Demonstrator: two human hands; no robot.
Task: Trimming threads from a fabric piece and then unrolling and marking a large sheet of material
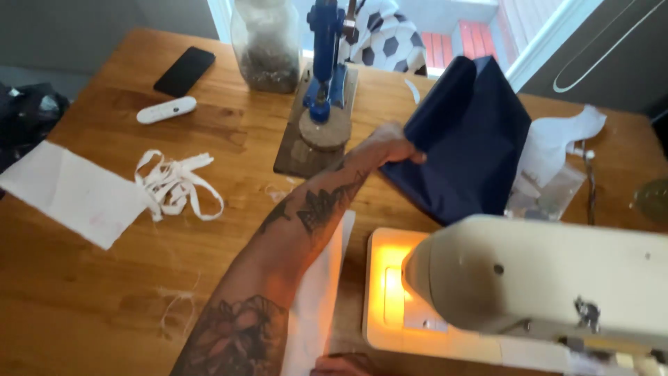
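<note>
My left hand [391,145] reaches across the wooden table [104,278] and grips the edge of a folded navy blue fabric [470,139], which it holds partly lifted behind the sewing machine. My tattooed forearm lies over a strip of white fabric [316,292]. Only a sliver of my right hand [346,364] shows at the bottom edge, on or beside that white fabric; its fingers are hidden. The cream sewing machine [536,285] stands at the lower right, its lamp glowing yellow on the bed [386,278].
A blue hand press [325,63] on a wooden board and a glass jar [266,45] stand at the back. A black phone [184,71], a white remote-shaped device [167,109], tangled white strips [174,184] and a white cloth piece [69,191] lie on the left.
</note>
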